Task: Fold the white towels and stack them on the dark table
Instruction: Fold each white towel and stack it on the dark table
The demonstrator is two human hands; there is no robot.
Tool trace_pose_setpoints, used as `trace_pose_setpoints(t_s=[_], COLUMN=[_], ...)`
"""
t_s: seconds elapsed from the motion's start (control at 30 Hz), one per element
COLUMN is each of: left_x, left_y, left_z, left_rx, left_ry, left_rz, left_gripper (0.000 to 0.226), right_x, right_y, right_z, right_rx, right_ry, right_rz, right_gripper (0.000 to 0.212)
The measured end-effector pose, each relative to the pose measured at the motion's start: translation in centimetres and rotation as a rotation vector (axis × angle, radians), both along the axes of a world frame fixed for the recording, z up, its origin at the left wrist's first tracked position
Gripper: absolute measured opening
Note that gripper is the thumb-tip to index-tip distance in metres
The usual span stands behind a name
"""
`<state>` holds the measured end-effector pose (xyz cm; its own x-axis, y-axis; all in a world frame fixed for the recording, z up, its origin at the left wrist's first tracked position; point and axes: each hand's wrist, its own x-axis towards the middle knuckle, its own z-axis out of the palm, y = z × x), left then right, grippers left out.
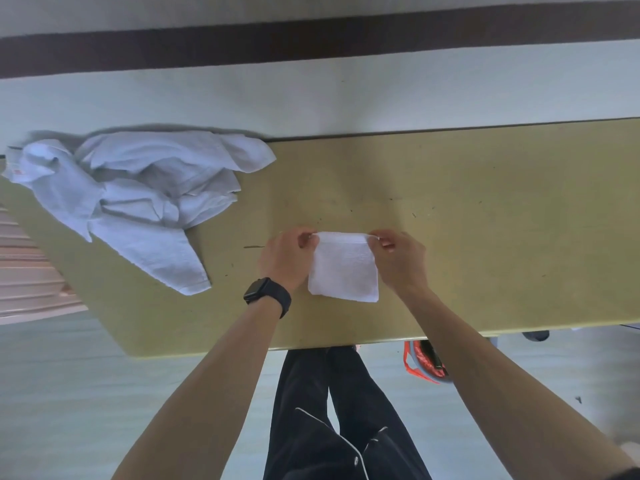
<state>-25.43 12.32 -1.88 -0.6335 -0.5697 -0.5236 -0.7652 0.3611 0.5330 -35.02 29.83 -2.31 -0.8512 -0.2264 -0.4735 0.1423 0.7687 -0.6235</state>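
Observation:
A small white towel [343, 268], folded to a near square, lies on the olive-tan table [485, 220] near its front edge. My left hand [287, 259], with a black watch on the wrist, pinches the towel's far left corner. My right hand [400, 261] pinches its far right corner. The far edge is lifted slightly between the two hands. A heap of several crumpled white towels [138, 192] lies at the table's left end, one towel trailing toward the front.
A pale wall with a dark stripe [311, 46] stands behind the table. Under the front edge at the right sits a red and grey object [424, 362]. Steps [27, 278] show at the left. My dark trousers [329, 410] are below the table edge.

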Motion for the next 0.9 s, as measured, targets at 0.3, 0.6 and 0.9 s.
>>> trace_pose_setpoints(t_s=[0.3, 0.6, 0.9], left_x=[-1.1, 0.6, 7.8], left_y=[-0.2, -0.2, 2.2], left_z=[-0.3, 1.5, 0.7], left_rx=[-0.023, 0.148, 0.431], left_ry=[-0.059, 0.075, 0.093], left_rz=[0.009, 0.2, 0.208], left_gripper=[0.016, 0.027, 0.031], right_x=[-0.2, 1.0, 5.4], right_y=[-0.6, -0.8, -3.8], right_z=[-0.1, 0.2, -2.2], right_rx=[0.031, 0.029, 0.058], right_ry=[-0.01, 0.07, 0.593], right_rz=[-0.008, 0.005, 0.6], right_gripper=[0.011, 0.03, 0.04])
